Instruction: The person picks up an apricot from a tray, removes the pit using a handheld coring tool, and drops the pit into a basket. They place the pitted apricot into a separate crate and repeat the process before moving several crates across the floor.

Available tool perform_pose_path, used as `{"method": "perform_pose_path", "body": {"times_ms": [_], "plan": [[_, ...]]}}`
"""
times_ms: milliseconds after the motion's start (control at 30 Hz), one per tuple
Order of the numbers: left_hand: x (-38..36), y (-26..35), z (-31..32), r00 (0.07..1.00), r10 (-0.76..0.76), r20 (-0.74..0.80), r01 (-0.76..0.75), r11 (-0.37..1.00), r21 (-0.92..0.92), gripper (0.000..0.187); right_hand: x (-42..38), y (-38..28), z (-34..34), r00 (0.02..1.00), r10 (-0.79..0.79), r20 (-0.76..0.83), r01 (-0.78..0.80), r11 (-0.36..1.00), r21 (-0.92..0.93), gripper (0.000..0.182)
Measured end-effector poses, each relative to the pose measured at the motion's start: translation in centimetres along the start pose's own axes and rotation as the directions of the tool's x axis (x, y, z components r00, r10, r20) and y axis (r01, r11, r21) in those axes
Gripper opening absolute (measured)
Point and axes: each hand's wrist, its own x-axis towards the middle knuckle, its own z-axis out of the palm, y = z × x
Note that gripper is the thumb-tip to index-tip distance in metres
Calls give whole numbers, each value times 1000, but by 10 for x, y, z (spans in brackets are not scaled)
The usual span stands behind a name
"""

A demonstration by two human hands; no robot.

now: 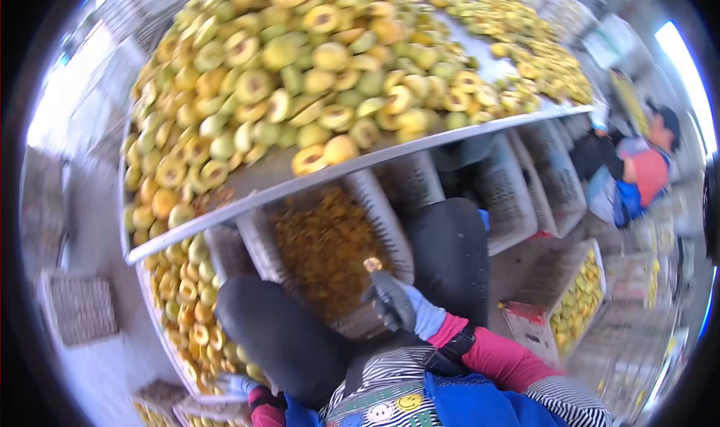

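My right hand (pixel 394 303), in a grey and light-blue glove, is closed in front of my lap. At its fingertips is a small yellow-brown piece (pixel 373 264) that looks like a fruit pit, above a crate of brown pits and scraps (pixel 326 236). My left hand (pixel 238 384), in a pale glove, is low at the left, at the edge of a crate of halved yellow peaches (pixel 191 299). Its fingers are blurred and partly hidden. A large heap of halved peaches (pixel 300 59) covers much of the metal table (pixel 360 161) ahead.
Pale plastic crates (pixel 502 191) stand under the table at the right. Another crate of fruit (pixel 577 303) sits on the floor to the right. An upturned grey crate (pixel 79 307) is at the left. A person (pixel 637 168) sits at the table's far right end.
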Motion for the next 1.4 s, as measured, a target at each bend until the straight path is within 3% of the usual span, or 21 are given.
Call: {"method": "perform_pose_path", "body": {"times_ms": [67,133,267,333,400,433,467,500,533,567,633,667,700,800,833,867,967,1133,1267,1333,1400], "plan": [[13,-2,40,992,-130,-5,119,923,-365,61,-11,-2,-5,1000,16,-4,-16,1000,25,67],[-2,15,-45,943,-265,200,330,825,-459,72,-12,-1,-5,998,-27,-54,30,998,53,66],[21,24,-14,952,-296,71,302,891,-339,79,-11,-2,-1,998,-37,-59,45,990,136,61],[28,16,-32,944,-328,17,315,888,-335,80,-7,-3,-2,995,-47,83,38,994,106,60],[32,-1,-72,883,-136,450,449,521,-725,79,-14,-10,-5,991,-43,127,28,993,110,60],[26,7,-99,875,-359,324,447,347,-824,70,-18,-17,-7,982,-62,178,35,988,149,60],[29,-5,-135,983,-134,129,176,445,-878,64,-19,-21,-9,971,-82,224,38,980,194,61],[66,-7,-104,970,-162,182,231,377,-897,66,-11,-16,-14,949,-111,294,43,973,226,62],[60,-7,-177,1000,-21,11,19,414,-910,59,-5,-11,-14,947,-111,302,39,971,235,62],[88,15,-193,970,-176,-167,-87,390,-917,50,3,-10,-13,950,-92,300,-5,951,309,60],[126,54,-255,931,-8,-364,-364,-18,-931,42,11,-6,-6,943,-52,330,-79,925,372,52],[112,89,-310,933,41,-358,-337,-252,-907,41,3,-12,-4,930,7,367,-155,914,375,48],[85,121,-366,888,193,-418,-313,-414,-855,40,1,-9,-2,909,-59,414,-126,905,406,49],[-5,206,-492,540,562,-626,-575,-298,-762,31,5,-9,-7,883,-159,442,-60,896,441,53],[-36,235,-521,363,596,-716,-724,-303,-619,31,13,-5,-12,906,-174,387,-10,903,429,53],[-70,262,-546,287,641,-712,-621,-441,-647,30,19,-2,-15,925,-189,330,39,911,411,53],[-158,325,-606,-114,542,-833,-728,-615,-301,30,20,-5,-25,953,-160,258,48,919,390,54],[-268,438,-663,-331,409,-851,-684,-725,-83,37,24,-6,-32,962,-102,254,-21,897,441,47],[-318,512,-675,-352,531,-771,-855,-517,34,48,26,-9,-39,974,-73,213,-27,901,432,48],[-318,517,-674,-421,689,-590,-896,-418,151,43,30,-4,-43,972,-87,220,-27,884,467,47],[-309,528,-672,-432,703,-565,-893,-421,159,43,29,-3,-43,973,-223,64,176,890,421,46]]}}
